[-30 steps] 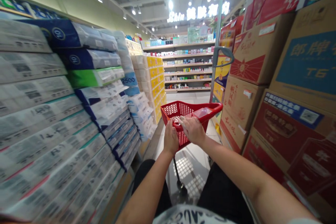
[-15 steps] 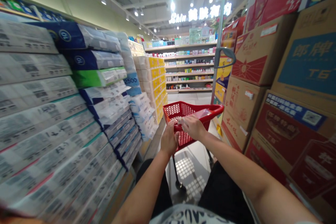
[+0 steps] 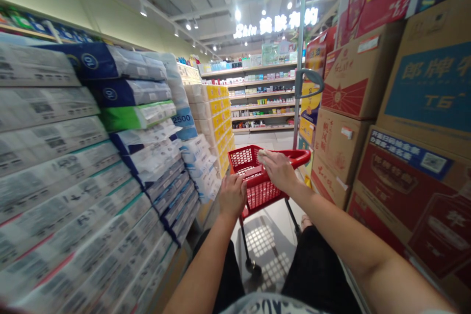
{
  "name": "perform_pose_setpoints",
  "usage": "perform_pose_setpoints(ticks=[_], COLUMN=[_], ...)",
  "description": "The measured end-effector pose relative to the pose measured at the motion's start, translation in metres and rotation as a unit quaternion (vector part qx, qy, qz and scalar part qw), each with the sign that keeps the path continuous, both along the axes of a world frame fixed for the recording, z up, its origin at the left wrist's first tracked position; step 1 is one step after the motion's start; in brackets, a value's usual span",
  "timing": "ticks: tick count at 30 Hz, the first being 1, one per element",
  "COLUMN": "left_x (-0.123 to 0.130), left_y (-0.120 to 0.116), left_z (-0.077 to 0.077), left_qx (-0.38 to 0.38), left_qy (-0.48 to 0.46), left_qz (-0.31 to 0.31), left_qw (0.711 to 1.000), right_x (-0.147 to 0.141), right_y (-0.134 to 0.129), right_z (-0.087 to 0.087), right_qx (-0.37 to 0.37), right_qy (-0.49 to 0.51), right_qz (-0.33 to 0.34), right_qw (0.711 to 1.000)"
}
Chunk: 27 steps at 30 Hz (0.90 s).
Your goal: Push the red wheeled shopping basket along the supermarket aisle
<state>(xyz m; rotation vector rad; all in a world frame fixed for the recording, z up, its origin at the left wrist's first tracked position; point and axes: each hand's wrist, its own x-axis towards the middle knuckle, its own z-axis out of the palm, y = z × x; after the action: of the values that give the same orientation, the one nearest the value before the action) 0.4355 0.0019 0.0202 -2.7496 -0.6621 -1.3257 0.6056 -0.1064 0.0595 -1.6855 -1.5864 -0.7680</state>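
A red plastic shopping cart [image 3: 263, 197] with a latticed basket stands in front of my legs, its handle towards me. My left hand [image 3: 232, 195] is wrapped around the left end of the red handle [image 3: 298, 159]. Over the middle of the handle lies my right hand [image 3: 278, 169], fingers bent and pointing away to the left. A small crumpled whitish piece, like a tissue [image 3: 262, 154], shows at its fingertips. What the palm touches is hidden.
Tall stacks of wrapped paper packs [image 3: 55, 167] line the left side. Cardboard cartons [image 3: 344, 78] are piled on the right. A metal post with a grey loop handle [image 3: 311, 83] stands before them. Shelves of small goods [image 3: 265, 91] cross the far end.
My right hand has slid right along the handle with the whitish piece, away from my left hand. My left hand has moved slightly left and down. The cart has turned slightly.
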Motion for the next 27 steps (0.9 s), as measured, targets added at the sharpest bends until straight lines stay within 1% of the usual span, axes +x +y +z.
perform_pose_setpoints(ticks=[2,4,7,8,9,11,13,14,16,18,19,21,23,25,27], left_x=[0.012,0.027,0.043,0.045,0.046,0.043,0.038,0.034,0.028,0.022,0.019,0.014,0.011,0.009,0.008], left_y=[-0.014,-0.026,-0.033,-0.032,-0.03,-0.023,-0.015,-0.011,-0.005,0.0,0.003,0.006,0.008,0.008,0.008], left_z=[0.01,0.019,0.024,0.024,0.023,0.021,0.018,0.017,0.016,0.016,0.016,0.016,0.016,0.015,0.015], left_qx=[0.023,0.042,0.021,0.013,0.01,0.023,0.042,0.049,0.058,0.065,0.067,0.068,0.066,0.064,0.059], left_qy=[-0.008,0.002,0.052,0.068,0.079,0.088,0.086,0.084,0.08,0.076,0.074,0.074,0.075,0.074,0.069], left_qz=[0.049,0.062,0.064,0.071,0.078,0.082,0.083,0.089,0.11,0.128,0.132,0.134,0.133,0.132,0.136], left_qw=[0.999,0.997,0.996,0.995,0.994,0.992,0.992,0.991,0.989,0.987,0.986,0.986,0.986,0.986,0.987], right_x=[0.0,0.003,0.015,0.019,0.022,0.02,0.01,0.004,-0.006,-0.009,-0.008,-0.005,-0.007,-0.019,-0.034], right_y=[0.003,0.008,0.018,0.02,0.022,0.023,0.02,0.018,0.014,0.014,0.016,0.022,0.029,0.032,0.029], right_z=[0.0,0.004,0.019,0.023,0.026,0.022,0.01,0.003,-0.005,-0.002,0.004,0.015,0.02,0.012,-0.002], right_qx=[-0.018,-0.084,-0.213,-0.238,-0.246,-0.217,-0.16,-0.129,-0.093,-0.109,-0.129,-0.156,-0.157,-0.139,-0.11], right_qy=[-0.014,-0.002,0.021,0.023,0.025,0.037,0.053,0.053,0.033,0.036,0.056,0.104,0.115,0.083,0.032], right_qz=[0.026,0.028,-0.02,-0.037,-0.052,-0.08,-0.109,-0.109,-0.07,-0.023,-0.018,-0.053,-0.103,-0.128,-0.109], right_qw=[0.999,0.996,0.977,0.97,0.968,0.972,0.98,0.984,0.993,0.993,0.99,0.981,0.975,0.978,0.987])
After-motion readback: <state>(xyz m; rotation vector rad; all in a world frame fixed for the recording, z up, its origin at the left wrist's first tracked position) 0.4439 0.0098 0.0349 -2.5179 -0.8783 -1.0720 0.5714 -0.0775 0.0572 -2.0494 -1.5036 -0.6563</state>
